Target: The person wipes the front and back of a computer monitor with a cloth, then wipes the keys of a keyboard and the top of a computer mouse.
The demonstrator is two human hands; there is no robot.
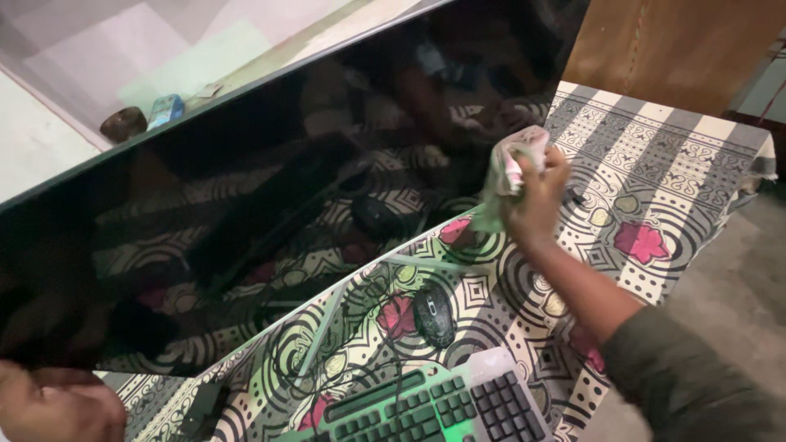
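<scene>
A large black monitor screen (pixel 246 205) stands tilted on the table and reflects the patterned tablecloth. My right hand (pixel 536 196) is closed on a crumpled pale cloth (pixel 512 164) and presses it against the screen's lower right part. My left hand (pixel 53 405) grips the screen's lower left corner at the bottom left of the view. A dark computer mouse (pixel 434 313) lies on the table in front of the screen. A keyboard (pixel 434 409) with dark keys and a green glow sits at the bottom edge.
The table carries a patterned tablecloth (pixel 655 188) with pink flowers and black swirls. Thin cables (pixel 344 368) run across it near the mouse. A wooden panel (pixel 671 41) stands behind the table at the top right. Small objects (pixel 139 119) lie on the floor at the upper left.
</scene>
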